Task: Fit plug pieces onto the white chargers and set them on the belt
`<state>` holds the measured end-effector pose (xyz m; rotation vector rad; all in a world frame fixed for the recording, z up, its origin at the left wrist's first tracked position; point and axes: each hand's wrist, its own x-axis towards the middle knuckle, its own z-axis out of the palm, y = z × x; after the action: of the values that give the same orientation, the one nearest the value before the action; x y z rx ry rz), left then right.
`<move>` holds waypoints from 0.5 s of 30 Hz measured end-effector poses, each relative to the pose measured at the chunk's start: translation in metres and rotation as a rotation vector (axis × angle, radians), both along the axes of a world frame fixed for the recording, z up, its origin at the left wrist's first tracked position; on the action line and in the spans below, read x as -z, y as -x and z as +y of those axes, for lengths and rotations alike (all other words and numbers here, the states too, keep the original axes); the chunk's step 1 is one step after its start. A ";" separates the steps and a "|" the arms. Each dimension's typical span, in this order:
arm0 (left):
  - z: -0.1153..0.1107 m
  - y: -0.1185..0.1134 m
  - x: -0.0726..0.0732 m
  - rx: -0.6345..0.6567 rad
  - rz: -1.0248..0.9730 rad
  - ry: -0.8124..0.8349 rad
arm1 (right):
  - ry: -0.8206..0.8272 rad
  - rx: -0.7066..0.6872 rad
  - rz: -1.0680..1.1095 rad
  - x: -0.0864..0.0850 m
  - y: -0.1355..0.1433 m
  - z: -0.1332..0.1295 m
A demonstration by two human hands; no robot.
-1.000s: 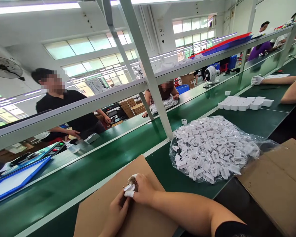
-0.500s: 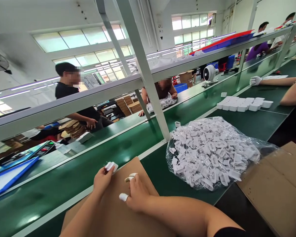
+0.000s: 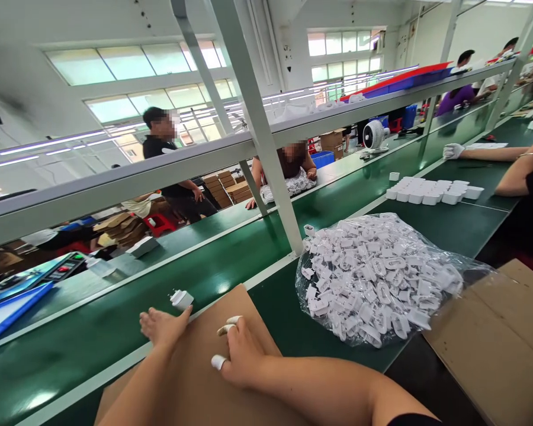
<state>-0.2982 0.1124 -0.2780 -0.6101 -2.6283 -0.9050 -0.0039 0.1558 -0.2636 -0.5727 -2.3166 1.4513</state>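
A small white plastic part stands on the green conveyor belt, just beyond my left hand. My left hand lies flat with fingers apart at the belt's edge, holding nothing. My right hand rests on a brown cardboard sheet, its fingertips wrapped in white finger cots, nothing in it. To the right lies a clear plastic bag full of several white plastic parts.
A slanted white frame post rises from the belt. Rows of white parts sit further along, near another person's gloved hand. More cardboard lies at right. A blue tray is at left. People work across the line.
My left hand carried the white part forward, set it on the belt and let go. My right hand stayed on the cardboard. The person in black walked to the right.
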 end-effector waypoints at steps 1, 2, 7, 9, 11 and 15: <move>-0.003 -0.008 0.001 -0.025 0.050 -0.017 | -0.007 0.002 0.001 0.002 0.002 0.001; -0.006 -0.017 0.002 -0.030 0.079 -0.038 | -0.016 0.005 0.009 0.005 0.004 0.001; -0.020 -0.046 -0.003 0.089 -0.017 -0.135 | -0.092 0.030 0.091 0.018 0.008 0.005; -0.026 -0.038 -0.006 0.057 -0.170 -0.226 | -0.129 0.031 0.114 0.021 0.010 0.007; -0.033 -0.020 -0.007 -0.006 -0.225 -0.263 | -0.142 0.010 0.132 0.022 0.013 0.009; -0.046 0.015 -0.004 -0.055 -0.291 -0.315 | -0.130 -0.015 0.147 0.024 0.014 0.010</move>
<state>-0.3132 0.0667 -0.2744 -0.3458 -2.6441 -1.4483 -0.0182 0.1660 -0.2872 -0.3993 -2.2828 1.2919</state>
